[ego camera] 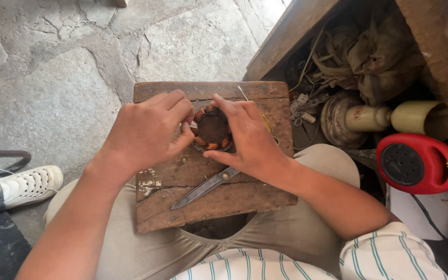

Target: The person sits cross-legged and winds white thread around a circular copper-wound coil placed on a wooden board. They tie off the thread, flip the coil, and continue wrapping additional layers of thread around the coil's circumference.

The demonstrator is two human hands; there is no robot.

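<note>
A small round motor stator [212, 128] with orange-brown copper windings rests on a worn wooden board [203, 207] laid across my lap. My left hand [149, 130] grips its left side, thumb and fingers pinched at the rim. From the right, my right hand [247, 139] cups the stator, fingers curled over its top edge. A thin pale wire or stick [243, 94] lies just beyond it. Dark metal scissors [207, 187] lie shut on the board, below my right hand.
To the right, an open wooden box [291, 36] holds rags, wires, a cream motor part [385, 118] and a red cord reel [416, 163] on a white tub. The cracked stone floor lies ahead. A white perforated shoe [29, 185] is at left.
</note>
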